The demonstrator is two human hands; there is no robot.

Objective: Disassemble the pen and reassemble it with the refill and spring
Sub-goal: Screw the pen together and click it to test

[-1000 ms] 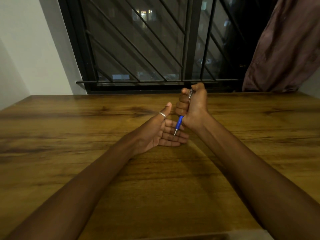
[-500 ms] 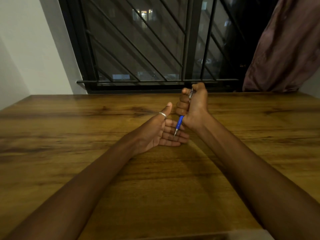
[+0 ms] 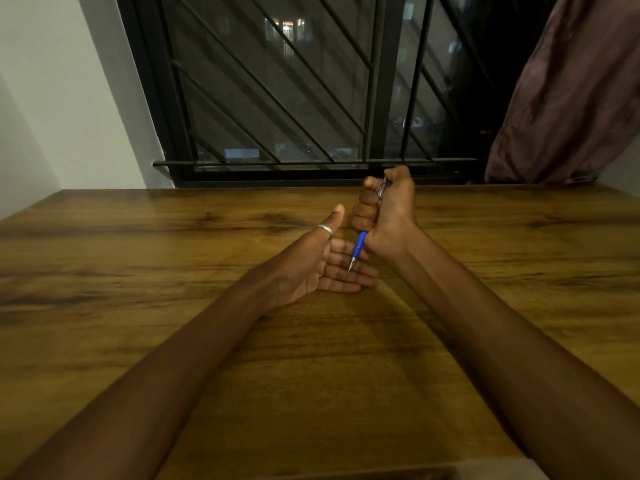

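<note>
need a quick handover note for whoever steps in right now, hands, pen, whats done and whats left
Right hand: fisted around the pen, which is held near upright, tip down, thumb up near the top end.
Left hand: open, palm up, resting on the wooden table, holding nothing. A ring sits on its thumb.
Pen: appears to be in one piece, blue grip and metal tip poking out below the fist, tip just above the left fingers; contact cannot be told.
Done: no loose parts on view.
Left: whether this is before disassembly or after reassembly cannot be told; check before continuing.
</note>
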